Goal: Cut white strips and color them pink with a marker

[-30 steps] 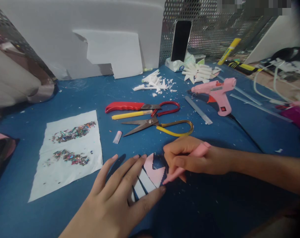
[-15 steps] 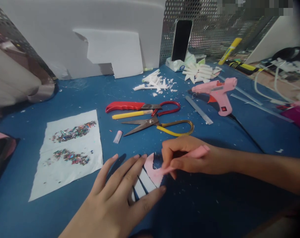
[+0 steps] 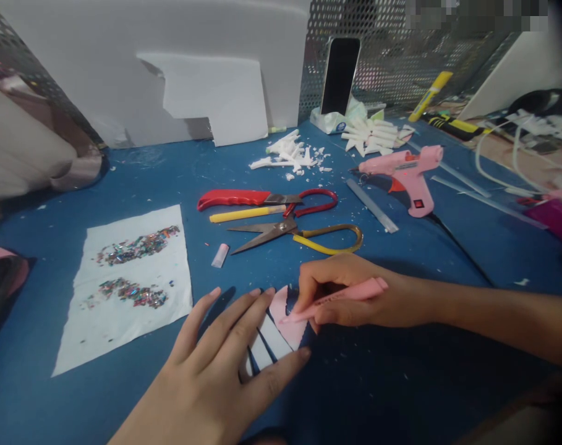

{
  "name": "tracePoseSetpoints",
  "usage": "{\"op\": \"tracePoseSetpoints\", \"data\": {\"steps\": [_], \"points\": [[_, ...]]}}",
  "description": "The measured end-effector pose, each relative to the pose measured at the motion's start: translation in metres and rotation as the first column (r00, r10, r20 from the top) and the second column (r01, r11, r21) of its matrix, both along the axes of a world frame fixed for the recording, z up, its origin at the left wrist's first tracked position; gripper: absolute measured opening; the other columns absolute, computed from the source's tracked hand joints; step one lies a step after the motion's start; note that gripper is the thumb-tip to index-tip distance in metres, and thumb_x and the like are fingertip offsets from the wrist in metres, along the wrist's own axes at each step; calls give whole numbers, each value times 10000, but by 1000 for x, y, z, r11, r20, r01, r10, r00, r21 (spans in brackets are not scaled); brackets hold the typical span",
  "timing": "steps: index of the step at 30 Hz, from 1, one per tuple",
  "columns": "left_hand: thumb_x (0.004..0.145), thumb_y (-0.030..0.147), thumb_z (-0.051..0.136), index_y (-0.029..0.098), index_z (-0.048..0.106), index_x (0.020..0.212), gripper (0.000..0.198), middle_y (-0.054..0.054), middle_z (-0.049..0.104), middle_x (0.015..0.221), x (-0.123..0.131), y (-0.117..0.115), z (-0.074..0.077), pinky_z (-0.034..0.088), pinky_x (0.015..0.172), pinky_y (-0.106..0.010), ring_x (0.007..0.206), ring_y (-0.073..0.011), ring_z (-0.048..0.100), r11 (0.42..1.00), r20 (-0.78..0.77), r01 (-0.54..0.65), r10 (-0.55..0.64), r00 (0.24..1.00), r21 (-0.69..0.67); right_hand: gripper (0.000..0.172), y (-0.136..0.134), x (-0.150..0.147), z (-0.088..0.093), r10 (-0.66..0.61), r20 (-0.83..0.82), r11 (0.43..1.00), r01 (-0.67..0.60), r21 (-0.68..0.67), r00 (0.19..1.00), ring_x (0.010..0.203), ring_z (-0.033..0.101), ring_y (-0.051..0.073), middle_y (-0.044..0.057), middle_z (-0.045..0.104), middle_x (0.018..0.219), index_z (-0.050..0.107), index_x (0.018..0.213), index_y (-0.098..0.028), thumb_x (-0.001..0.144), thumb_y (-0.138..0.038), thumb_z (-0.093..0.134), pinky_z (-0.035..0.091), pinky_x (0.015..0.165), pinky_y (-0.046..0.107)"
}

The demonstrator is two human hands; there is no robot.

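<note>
No words, brands or numbers can be made out at a blue counter, where print shows only as marks too small or blurred to read. Dark lettering runs along the barrel of a pink marker gripped in the person's right hand. A narrow grey label sits on the side of a pink glue gun, whose grip carries a red switch with indistinct marks. At the back, a round blue emblem stands on a pale packet below a phone, and faint printing shows on a yellow marker.
</note>
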State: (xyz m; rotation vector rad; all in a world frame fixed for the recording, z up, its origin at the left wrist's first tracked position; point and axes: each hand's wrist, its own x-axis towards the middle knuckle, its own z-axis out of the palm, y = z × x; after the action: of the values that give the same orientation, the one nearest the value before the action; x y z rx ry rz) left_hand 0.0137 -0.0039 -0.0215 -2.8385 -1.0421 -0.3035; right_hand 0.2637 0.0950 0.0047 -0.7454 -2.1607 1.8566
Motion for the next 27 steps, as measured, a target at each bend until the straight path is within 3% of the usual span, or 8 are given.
{"op": "tracePoseSetpoints", "data": {"steps": [4, 8, 11, 15, 19, 27], "points": [[913, 641, 317, 389, 347, 1412, 560, -154, 310, 1486, 0, 0, 0, 149, 1082, -583, 1406, -330, 240, 1000, 3, 9, -9, 1000, -2, 223, 1, -1, -2, 21, -35, 1000, -21, -10, 999, 611, 537, 78, -4, 606, 708, 617, 870, -120, 913, -336, 582, 386, 540, 169], [915, 636, 322, 390, 372, 1398, 544, -150, 311, 1491, 0, 1, 0, 159, 1077, -583, 1401, -338, 254, 1000, 21, 7, -7, 1000, -3, 186, 1, -1, -1, -7, -9, 996, 8, 90, 1000, 708, 552, 89, 18, 624, 848, 645, 917, -132, 866, -310, 651, 413, 595, 173], [914, 636, 325, 388, 367, 1401, 548, -159, 305, 1492, 0, 0, 0, 155, 1075, -585, 1400, -341, 255, 1000, 8, 6, -6, 1000, -2, 203, 1, -1, 0, 13, 10, 998, -13, 69, 1000, 633, 540, 74, -6, 607, 747, 642, 846, -125, 873, -326, 645, 393, 553, 165], [916, 627, 326, 380, 348, 1413, 556, -176, 306, 1481, -1, 0, 0, 153, 1074, -588, 1408, -346, 234, 1000, -3, 15, -15, 1000, -1, 218, 1, -3, 1, -6, -18, 992, 8, 123, 1000, 739, 586, 94, 12, 644, 841, 663, 909, -135, 856, -347, 666, 431, 644, 180], [915, 631, 316, 381, 333, 1420, 564, -175, 301, 1482, -1, 0, -1, 162, 1074, -583, 1404, -341, 243, 1000, -3, 9, -9, 1000, 17, 218, 1, -4, 1, 10, 9, 997, -11, 70, 1000, 622, 568, 79, -4, 628, 715, 661, 824, -120, 857, -336, 662, 412, 558, 164], [918, 617, 325, 391, 348, 1411, 542, -167, 318, 1472, 0, 0, -1, 155, 1079, -578, 1394, -337, 260, 1000, 1, 7, -7, 1000, 19, 217, 0, -3, 1, 6, 3, 999, -6, 40, 1000, 612, 577, 71, -5, 631, 713, 657, 838, -120, 851, -335, 673, 423, 549, 151]]}}
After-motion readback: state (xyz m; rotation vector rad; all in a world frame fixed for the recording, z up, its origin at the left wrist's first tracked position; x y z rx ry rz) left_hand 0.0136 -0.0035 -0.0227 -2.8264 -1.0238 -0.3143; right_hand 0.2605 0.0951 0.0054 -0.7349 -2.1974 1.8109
